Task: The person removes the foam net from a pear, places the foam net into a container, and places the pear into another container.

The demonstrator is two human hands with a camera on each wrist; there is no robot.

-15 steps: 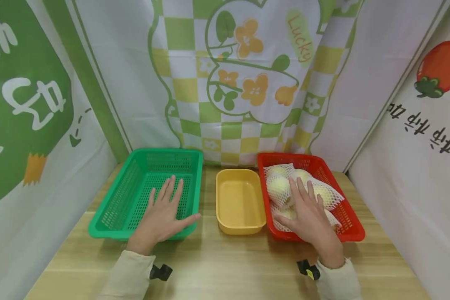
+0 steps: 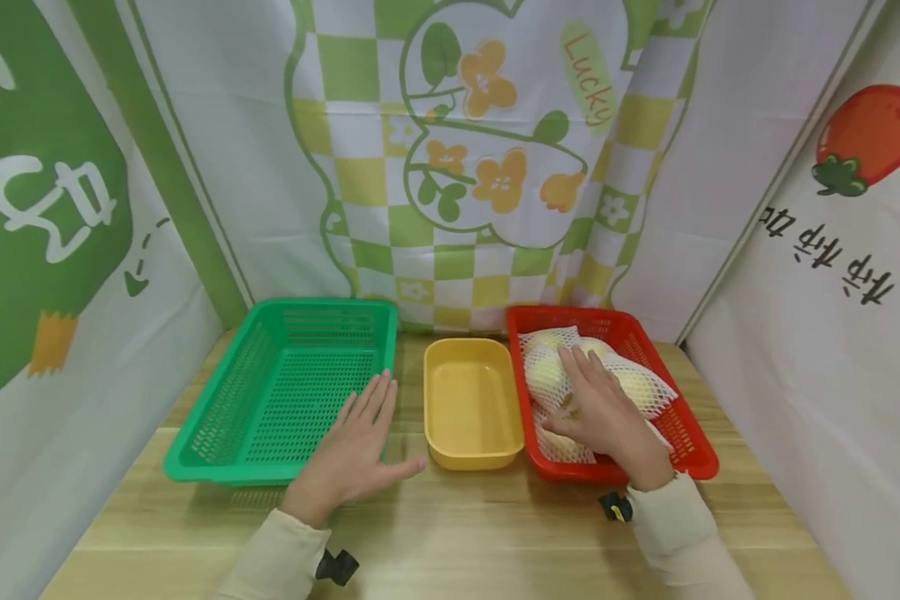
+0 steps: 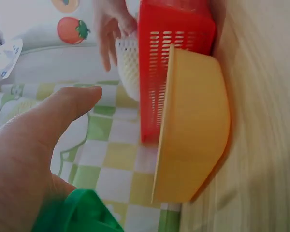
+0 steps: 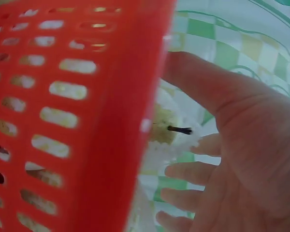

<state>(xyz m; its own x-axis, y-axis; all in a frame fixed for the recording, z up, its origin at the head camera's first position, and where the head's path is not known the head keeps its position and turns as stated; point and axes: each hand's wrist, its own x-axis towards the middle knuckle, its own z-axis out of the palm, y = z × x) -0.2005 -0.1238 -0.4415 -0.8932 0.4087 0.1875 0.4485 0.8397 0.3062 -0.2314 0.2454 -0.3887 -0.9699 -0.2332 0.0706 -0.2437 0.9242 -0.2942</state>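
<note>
Right grip [image 2: 607,417]: fingers loosely spread, grasping nothing, over the red basket. Can't tell if I'm touching anything. Under and beside it, the task's thing: net-wrapped fruit [image 2: 546,375], pale yellow, bunched in the red basket [image 2: 696,446]; right wrist view shows a dark stem on one. Left grip [image 2: 352,446]: released too, fingers straight, thumb out, over the green basket's near right corner; contact unclear. Green basket [image 2: 300,392] has nothing in it, nor does the yellow container [image 2: 471,400] between the baskets. All three on the wood tabletop [image 2: 487,525]. Step, my guess: start of a pick, fruit not yet taken. Next move probably calls for closing right fingers and thumb round one fruit without snagging neighbouring nets.
</note>
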